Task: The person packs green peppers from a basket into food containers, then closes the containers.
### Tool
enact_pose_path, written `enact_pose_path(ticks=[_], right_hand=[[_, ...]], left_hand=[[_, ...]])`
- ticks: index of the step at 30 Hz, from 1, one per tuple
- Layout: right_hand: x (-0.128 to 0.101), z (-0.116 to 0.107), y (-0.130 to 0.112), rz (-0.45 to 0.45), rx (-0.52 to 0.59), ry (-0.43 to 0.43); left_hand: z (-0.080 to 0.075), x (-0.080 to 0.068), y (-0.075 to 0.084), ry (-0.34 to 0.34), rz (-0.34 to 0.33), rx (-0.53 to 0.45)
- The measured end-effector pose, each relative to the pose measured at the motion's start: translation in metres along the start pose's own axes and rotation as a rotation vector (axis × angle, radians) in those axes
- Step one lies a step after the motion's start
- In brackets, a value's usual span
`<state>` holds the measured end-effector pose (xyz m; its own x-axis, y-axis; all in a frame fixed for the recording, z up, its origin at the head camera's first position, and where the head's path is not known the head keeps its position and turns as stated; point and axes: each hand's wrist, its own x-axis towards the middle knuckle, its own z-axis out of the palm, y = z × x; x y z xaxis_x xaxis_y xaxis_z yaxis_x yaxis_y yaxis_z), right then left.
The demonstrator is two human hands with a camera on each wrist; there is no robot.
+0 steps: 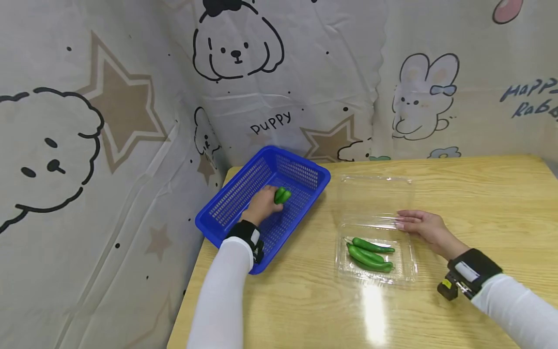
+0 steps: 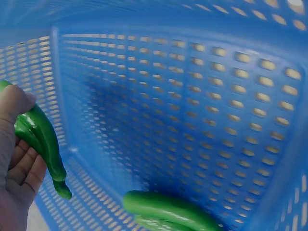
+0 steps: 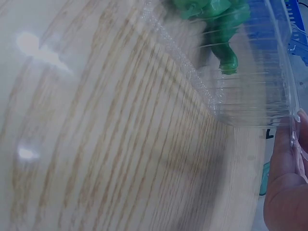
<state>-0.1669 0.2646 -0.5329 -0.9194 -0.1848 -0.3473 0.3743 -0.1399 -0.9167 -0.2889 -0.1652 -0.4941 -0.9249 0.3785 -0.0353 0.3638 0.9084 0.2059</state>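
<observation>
The left hand (image 1: pixel 263 206) clasped a green pepper (image 1: pixel 282 195) inside the blue basket (image 1: pixel 226 201), at ten o'clock on the table (image 1: pixel 479 189). The right hand (image 1: pixel 425 228), fingers straight, touched the clear plastic box (image 1: pixel 407 252) holding more peppers (image 1: pixel 369 254) at four o'clock of the basket.

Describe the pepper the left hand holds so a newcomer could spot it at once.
Find the blue basket at the table's back left corner. Inside it, the left hand grips a green pepper. Unlike the peppers in the clear box, it sits between fingers.
</observation>
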Motion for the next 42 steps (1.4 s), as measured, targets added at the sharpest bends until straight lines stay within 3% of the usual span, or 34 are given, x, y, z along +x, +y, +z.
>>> enact_pose_path(ticks=[3,7,16,20,26,36,42], right_hand=[[-0.001,0.000,0.001,0.001,0.022,0.003],[-0.003,-0.001,0.006,0.006,0.009,-0.010],[-0.007,0.002,0.008,0.003,0.081,-0.022],[-0.006,0.003,0.007,0.002,0.108,-0.030],[-0.004,0.003,0.004,0.007,0.053,-0.019],[-0.004,0.003,0.000,0.009,0.039,0.000],[-0.002,0.005,-0.004,0.014,-0.062,0.015]], left_hand=[[-0.006,-0.001,0.004,0.028,0.004,-0.054],[-0.010,-0.005,0.011,0.047,0.029,-0.017],[-0.025,-0.007,0.042,0.038,0.177,0.045],[-0.034,-0.006,0.055,0.010,0.198,0.058],[-0.049,-0.010,0.082,-0.068,0.237,0.080],[-0.060,-0.020,0.141,-0.152,0.439,0.187],[-0.053,-0.023,0.166,-0.196,0.522,0.234]])
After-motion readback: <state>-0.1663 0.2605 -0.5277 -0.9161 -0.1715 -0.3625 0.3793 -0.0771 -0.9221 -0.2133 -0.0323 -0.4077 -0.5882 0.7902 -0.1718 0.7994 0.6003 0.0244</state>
